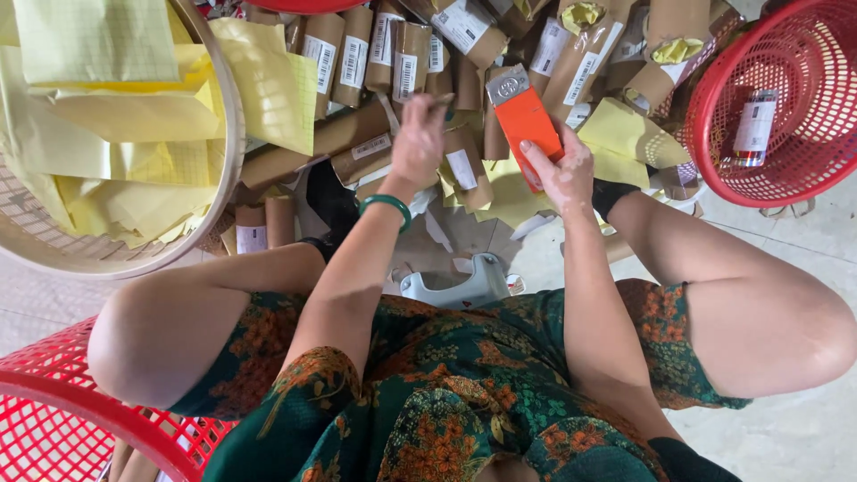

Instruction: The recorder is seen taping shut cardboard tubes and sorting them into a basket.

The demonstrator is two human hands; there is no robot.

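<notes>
Head view, looking down on a seated person. Right hand [560, 171] grips an orange box cutter [522, 125] by its lower end, fingers wrapped around the body, grey metal head pointing up and away. Left hand [418, 141] is loosely curled, fingertips pinching something small at the top; what it is cannot be told. A green bangle [386, 204] sits on the left wrist.

Both hands hover over a heap of brown paper-wrapped rolls [357, 134], most bearing white barcode labels, spread across the floor in front of the knees. Yellow paper sheets [625, 134] lie among the rolls just beside the cutter.

Left of the heap stands a round woven tray [234, 125] piled with more yellow paper. At upper right, a red plastic basket [705, 98] holds one labelled roll. Another red basket [54, 393] shows at lower left, beside the knee. A white plastic stool [464, 284] edge appears between the legs.
</notes>
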